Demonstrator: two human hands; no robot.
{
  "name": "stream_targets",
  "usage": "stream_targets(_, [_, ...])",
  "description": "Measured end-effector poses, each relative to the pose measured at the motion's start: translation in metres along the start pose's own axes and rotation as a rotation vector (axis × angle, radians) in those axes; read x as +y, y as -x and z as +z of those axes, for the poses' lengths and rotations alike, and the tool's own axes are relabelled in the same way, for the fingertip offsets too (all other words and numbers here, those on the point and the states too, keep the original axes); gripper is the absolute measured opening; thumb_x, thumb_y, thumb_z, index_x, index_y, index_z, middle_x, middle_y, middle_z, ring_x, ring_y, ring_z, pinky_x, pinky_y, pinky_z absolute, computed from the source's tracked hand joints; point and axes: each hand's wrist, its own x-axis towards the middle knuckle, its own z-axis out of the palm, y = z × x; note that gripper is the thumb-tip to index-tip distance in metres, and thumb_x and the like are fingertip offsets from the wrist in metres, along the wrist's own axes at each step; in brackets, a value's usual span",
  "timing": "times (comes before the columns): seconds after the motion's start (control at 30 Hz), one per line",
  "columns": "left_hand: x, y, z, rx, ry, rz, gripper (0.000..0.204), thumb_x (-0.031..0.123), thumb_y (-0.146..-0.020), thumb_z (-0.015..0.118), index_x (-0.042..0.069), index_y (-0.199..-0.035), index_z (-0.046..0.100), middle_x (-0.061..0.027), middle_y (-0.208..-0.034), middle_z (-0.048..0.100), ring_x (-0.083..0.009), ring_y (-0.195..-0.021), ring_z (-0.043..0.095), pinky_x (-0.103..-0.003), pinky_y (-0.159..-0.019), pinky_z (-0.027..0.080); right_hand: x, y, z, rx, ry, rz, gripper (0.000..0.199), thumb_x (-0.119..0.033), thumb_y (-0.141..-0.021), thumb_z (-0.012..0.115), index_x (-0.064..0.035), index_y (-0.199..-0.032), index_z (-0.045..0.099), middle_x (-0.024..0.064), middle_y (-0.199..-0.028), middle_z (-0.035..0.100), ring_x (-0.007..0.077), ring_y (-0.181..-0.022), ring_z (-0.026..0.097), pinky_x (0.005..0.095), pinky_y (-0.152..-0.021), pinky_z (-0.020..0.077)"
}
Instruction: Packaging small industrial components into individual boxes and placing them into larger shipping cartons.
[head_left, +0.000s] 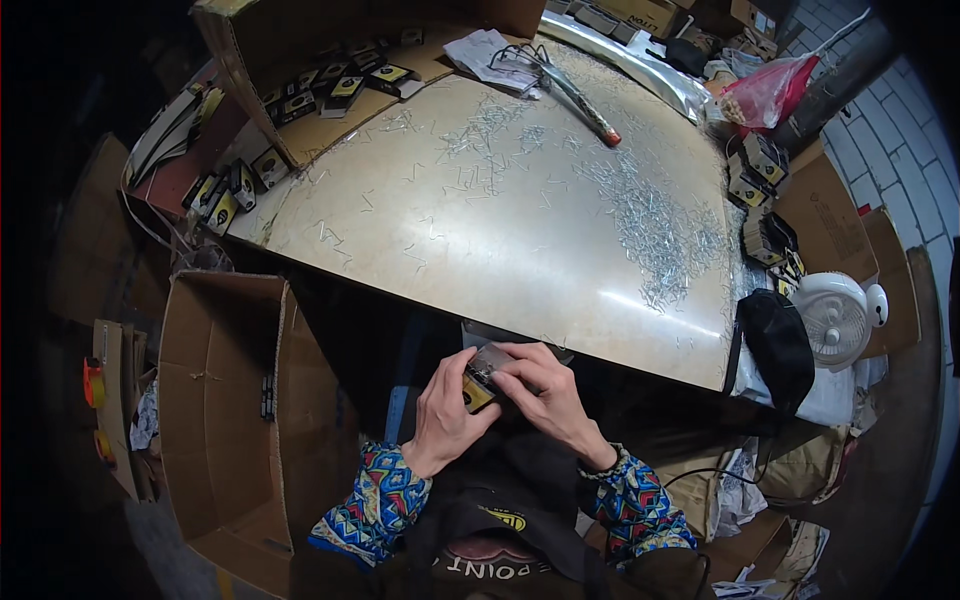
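Just in front of the table's near edge, my left hand (443, 412) is wrapped around a small black-and-yellow box (477, 396). Its upper end looks greyish, with small shiny bits that I cannot make out clearly. My right hand (545, 396) has its thumb and fingers closed on that upper end. Beyond both hands, many small bent metal wire pieces (660, 240) lie on the pale tabletop (490, 255), heaped toward the right and strewn thinly to the left.
An open carton (225, 400) stands low at the left with a few dark boxes inside. Another carton (240, 80) at the far left of the table holds several small boxes. A cable-ended tool (580, 105) lies at the back; a black pouch (777, 350) and white fan (832, 318) are right.
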Motion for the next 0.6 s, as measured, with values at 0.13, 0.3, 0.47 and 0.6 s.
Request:
stream_targets(0.13, [0.003, -0.001, 0.005, 0.012, -0.036, 0.127, 0.075, 0.006, -0.065, 0.08, -0.001, -0.131, 0.043, -0.022, -0.115, 0.057, -0.039, -0.101, 0.061, -0.043, -0.085, 0.052, -0.016, -0.009, 0.007, 0.102, 0.093, -0.111, 0.012, -0.004, -0.082, 0.072, 0.002, -0.091, 0.068, 0.0181, -0.115, 0.066, 0.0302, -0.1, 0.063, 0.0354, -0.084, 0.0511])
stream_targets(0.3, [0.003, -0.001, -0.005, -0.027, -0.05, 0.071, 0.08, 0.008, -0.065, 0.081, -0.001, -0.133, 0.04, -0.0226, -0.115, 0.057, -0.0404, -0.1, 0.061, -0.041, -0.085, 0.052, -0.008, -0.009, -0.004, 0.165, 0.064, 0.024, 0.011, -0.003, -0.082, 0.07, 0.0018, -0.092, 0.069, 0.0178, -0.115, 0.066, 0.0306, -0.104, 0.063, 0.0362, -0.086, 0.0508])
stream_targets(0.47, [0.0, 0.001, -0.001, -0.033, -0.049, 0.088, 0.084, 0.01, -0.066, 0.081, 0.002, -0.137, 0.037, -0.0226, -0.117, 0.057, -0.0406, -0.102, 0.061, -0.042, -0.085, 0.052, -0.015, -0.015, -0.005, -0.176, 0.11, 0.02, 0.017, -0.006, -0.083, 0.07, 0.0, -0.098, 0.07, 0.0175, -0.119, 0.064, 0.0307, -0.106, 0.063, 0.0372, -0.088, 0.0512])
stream_targets(0.6, [0.0, 0.001, -0.007, -0.003, 0.026, -0.053, 0.083, 0.012, -0.069, 0.08, 0.004, -0.138, 0.036, -0.0227, -0.117, 0.057, -0.0409, -0.103, 0.061, -0.042, -0.083, 0.053, -0.015, -0.016, -0.019, -0.122, -0.096, 0.041, 0.029, -0.007, -0.082, 0.072, -0.0001, -0.11, 0.067, 0.0187, -0.124, 0.062, 0.0326, -0.11, 0.061, 0.0363, -0.093, 0.0495])
